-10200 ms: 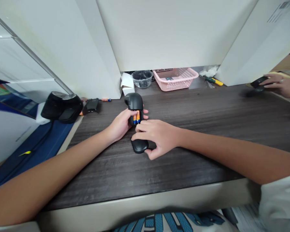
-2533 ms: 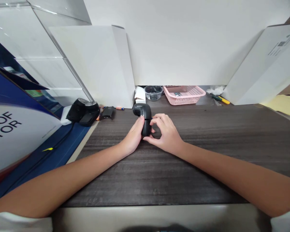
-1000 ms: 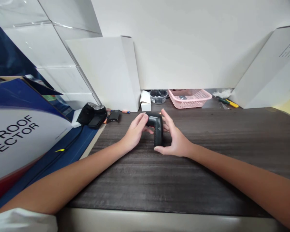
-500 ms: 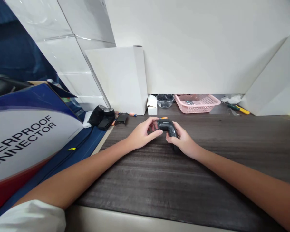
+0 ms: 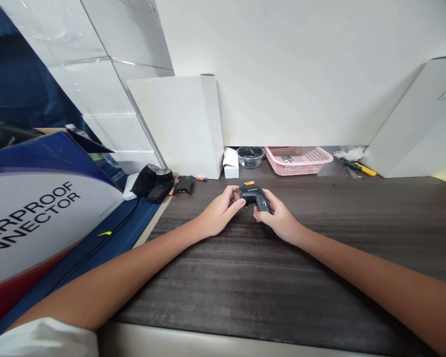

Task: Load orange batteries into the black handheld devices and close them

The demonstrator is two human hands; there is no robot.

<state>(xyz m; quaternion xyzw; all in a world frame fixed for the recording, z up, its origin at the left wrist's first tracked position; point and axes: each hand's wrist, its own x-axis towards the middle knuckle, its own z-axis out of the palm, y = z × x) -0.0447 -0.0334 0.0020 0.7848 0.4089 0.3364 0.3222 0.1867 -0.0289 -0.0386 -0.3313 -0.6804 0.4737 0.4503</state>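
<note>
A black angled device (image 5: 260,199), shaped like a small drill, is held above the dark wooden table (image 5: 223,277). My right hand (image 5: 280,218) is wrapped round its handle, which points down toward me. At the device's left end, the fingers and thumb of my left hand (image 5: 223,210) are closed on its front part. An orange battery-like piece (image 5: 249,183) lies on the table just behind the device. What the left fingertips touch on the far side is hidden.
Along the back are a small white box (image 5: 231,163), a clear round bowl (image 5: 250,157), a pink basket (image 5: 301,167) and a yellow-handled tool (image 5: 365,170). Black items (image 5: 159,183) and a black tray-like piece (image 5: 184,185) stand left. A large printed box (image 5: 40,198) is beside the table.
My left hand has closed its fingers onto the device's front end, where they were more spread before. The view has shifted slightly.
</note>
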